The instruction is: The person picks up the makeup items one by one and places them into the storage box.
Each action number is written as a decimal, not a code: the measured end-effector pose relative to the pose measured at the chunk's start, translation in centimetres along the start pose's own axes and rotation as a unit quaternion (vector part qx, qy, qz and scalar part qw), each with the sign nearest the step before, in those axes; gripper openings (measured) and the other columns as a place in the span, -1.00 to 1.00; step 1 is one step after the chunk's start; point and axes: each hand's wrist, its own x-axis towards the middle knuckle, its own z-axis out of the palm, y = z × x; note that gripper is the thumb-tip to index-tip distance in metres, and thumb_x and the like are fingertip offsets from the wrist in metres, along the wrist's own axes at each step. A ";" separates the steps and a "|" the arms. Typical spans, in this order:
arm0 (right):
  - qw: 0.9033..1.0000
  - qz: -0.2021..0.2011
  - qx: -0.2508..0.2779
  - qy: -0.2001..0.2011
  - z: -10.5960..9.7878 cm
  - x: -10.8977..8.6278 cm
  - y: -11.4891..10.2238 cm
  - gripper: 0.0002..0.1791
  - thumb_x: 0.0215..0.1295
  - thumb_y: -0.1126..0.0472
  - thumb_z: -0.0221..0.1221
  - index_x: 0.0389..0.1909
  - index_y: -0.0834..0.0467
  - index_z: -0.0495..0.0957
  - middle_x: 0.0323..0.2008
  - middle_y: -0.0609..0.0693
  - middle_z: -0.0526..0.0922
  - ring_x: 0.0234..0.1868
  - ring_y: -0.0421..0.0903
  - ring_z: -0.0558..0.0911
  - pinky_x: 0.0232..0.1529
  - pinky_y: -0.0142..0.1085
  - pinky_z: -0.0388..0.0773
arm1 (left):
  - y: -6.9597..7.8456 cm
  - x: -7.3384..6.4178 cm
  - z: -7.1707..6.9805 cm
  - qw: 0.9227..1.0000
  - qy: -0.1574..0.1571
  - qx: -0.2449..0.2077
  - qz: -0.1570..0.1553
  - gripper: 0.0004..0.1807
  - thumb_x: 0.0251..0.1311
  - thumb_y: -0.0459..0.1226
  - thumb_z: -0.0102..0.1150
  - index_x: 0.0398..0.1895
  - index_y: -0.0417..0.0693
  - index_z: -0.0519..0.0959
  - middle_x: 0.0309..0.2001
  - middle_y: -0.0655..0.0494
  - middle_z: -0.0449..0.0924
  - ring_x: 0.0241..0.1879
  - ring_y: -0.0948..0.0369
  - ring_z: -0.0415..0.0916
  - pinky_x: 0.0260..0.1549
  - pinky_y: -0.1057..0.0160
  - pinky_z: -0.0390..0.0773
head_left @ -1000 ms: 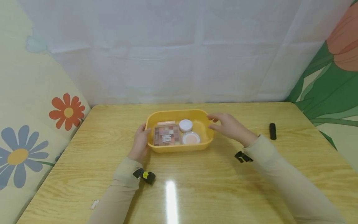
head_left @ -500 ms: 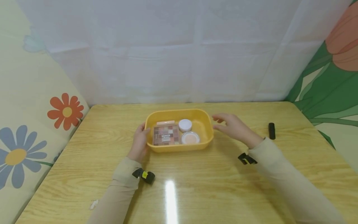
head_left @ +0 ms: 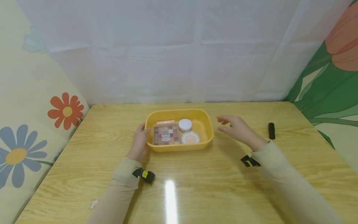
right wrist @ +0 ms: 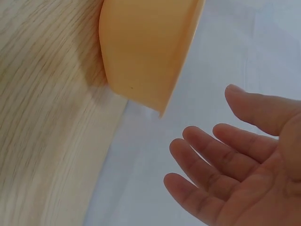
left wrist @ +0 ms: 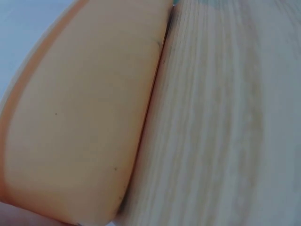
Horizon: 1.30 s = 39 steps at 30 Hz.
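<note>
A yellow plastic basket [head_left: 180,149] stands on the wooden table in the middle of the head view. Inside it lie an eyeshadow palette [head_left: 166,135], a slim peach tube [head_left: 165,122], a round white-lidded jar [head_left: 185,124] and a round clear-rimmed compact [head_left: 190,137]. My left hand [head_left: 139,143] holds the basket's left end, thumb over the rim; most of its fingers are hidden behind the wall. Just off the basket's right end hovers my right hand [head_left: 237,129], touching nothing. Its fingers [right wrist: 202,165] are spread and relaxed in the right wrist view.
A short black cylinder [head_left: 271,130] lies on the table [head_left: 209,186] to the right of my right hand. Near my left forearm is a small white scrap [head_left: 94,204]. White cloth [head_left: 173,71] hangs behind the table's far edge.
My right hand has come away from the basket's right rim and moved rightward. The left hand, the basket and its contents look the same.
</note>
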 end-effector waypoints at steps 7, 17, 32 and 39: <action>1.000 -0.001 -0.001 0.009 0.0 -0.4 0.8 -0.51 0.34 0.31 0.17 0.21 0.49 0.37 0.07 0.43 0.52 0.02 0.30 0.53 0.09 0.21 0.45 | 0.0 0.0 0.0 1.000 0.001 0.006 0.004 -0.45 0.44 -0.42 -0.27 0.46 -0.30 0.05 0.47 -0.15 0.04 0.43 0.01 0.03 0.40 0.13 0.11; 1.000 0.007 0.004 0.020 -0.3 -1.0 1.4 -0.50 0.34 0.33 0.17 0.21 0.51 0.36 0.10 0.44 0.49 0.02 0.31 0.53 0.07 0.20 0.46 | 0.0 0.0 0.1 1.000 0.001 0.011 0.004 -0.46 0.45 -0.42 -0.27 0.47 -0.30 0.04 0.48 -0.15 0.03 0.44 0.02 0.01 0.41 0.12 0.09; 0.999 0.041 0.002 0.009 -0.9 -2.0 2.6 -0.43 0.39 0.23 0.15 0.27 0.49 0.29 0.14 0.44 0.45 0.08 0.32 0.48 0.09 0.23 0.43 | 0.1 0.0 0.0 1.000 -0.002 0.020 0.003 -0.45 0.45 -0.41 -0.27 0.47 -0.31 0.03 0.48 -0.15 0.01 0.45 0.02 -0.02 0.41 0.12 0.07; 0.999 0.053 -0.001 0.013 -1.1 -2.3 3.0 -0.44 0.38 0.26 0.15 0.27 0.49 0.29 0.15 0.44 0.44 0.08 0.33 0.47 0.09 0.23 0.42 | 0.0 0.1 -0.1 1.000 -0.006 0.022 0.000 -0.44 0.46 -0.39 -0.27 0.48 -0.29 0.01 0.49 -0.12 0.00 0.45 0.04 -0.02 0.41 0.15 0.08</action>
